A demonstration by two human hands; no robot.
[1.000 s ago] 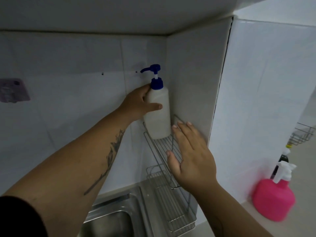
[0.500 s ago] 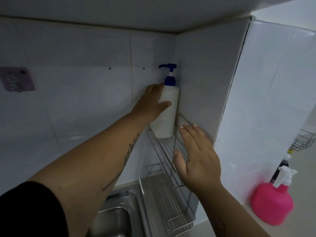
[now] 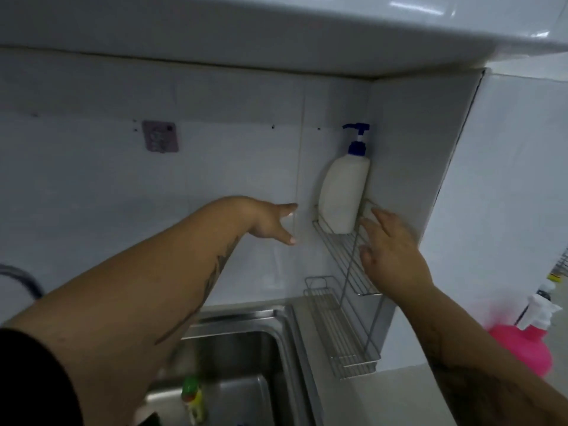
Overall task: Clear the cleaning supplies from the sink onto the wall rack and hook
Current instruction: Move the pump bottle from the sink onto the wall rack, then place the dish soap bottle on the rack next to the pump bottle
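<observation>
A white pump bottle [image 3: 344, 192] with a blue pump stands upright on the top shelf of the wire wall rack [image 3: 342, 252] in the tiled corner. My left hand [image 3: 270, 219] hovers open just left of the bottle, not touching it. My right hand [image 3: 390, 253] is open with its fingers spread against the rack's front edge. Down in the steel sink [image 3: 246, 348] lies a yellow-green bottle [image 3: 192, 398], blurred. A purple wall hook [image 3: 160, 136] is stuck on the tiles at the left.
The rack's lower shelf [image 3: 338, 336] holds nothing. A pink spray bottle [image 3: 522, 348] stands on the counter at the right. A grey faucet [image 3: 18, 281] curves in at the left edge. A cabinet underside hangs overhead.
My left hand has let go of the white pump bottle and drawn back to the left. The bottle now stands alone on the top shelf. The view has pulled back, showing the sink.
</observation>
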